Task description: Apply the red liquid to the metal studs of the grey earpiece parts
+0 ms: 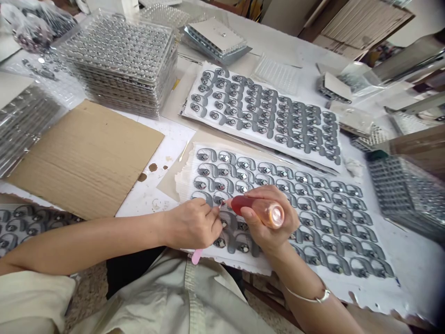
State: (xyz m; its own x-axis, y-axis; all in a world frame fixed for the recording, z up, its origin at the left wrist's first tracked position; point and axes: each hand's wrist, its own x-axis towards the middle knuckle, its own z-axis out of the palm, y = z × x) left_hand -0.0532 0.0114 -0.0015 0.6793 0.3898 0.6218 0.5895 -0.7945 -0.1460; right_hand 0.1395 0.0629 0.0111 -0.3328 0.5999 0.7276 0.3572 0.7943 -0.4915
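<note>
My right hand [274, 218] is wrapped round a squeeze bottle [255, 208] of red-orange liquid, its narrow tip pointing left and down at a small silver piece. Closed in a pinch, my left hand [198, 225] meets that tip with its fingertips. A slim tool with a flat pink end [197, 256] sticks out below the left palm; its working end is too small to make out. Under both hands lies a white sheet [189, 174] with rows of grey hook-shaped pieces [306, 204], each with a shiny, faceted silver part.
A second sheet of similar pieces [243, 104] lies just beyond. At the left are a brown cardboard piece [86, 157] and a tall stack of clear plastic trays [118, 65]. More stacked trays [406, 190] stand at the right. A card-topped stack [217, 37] sits at the back.
</note>
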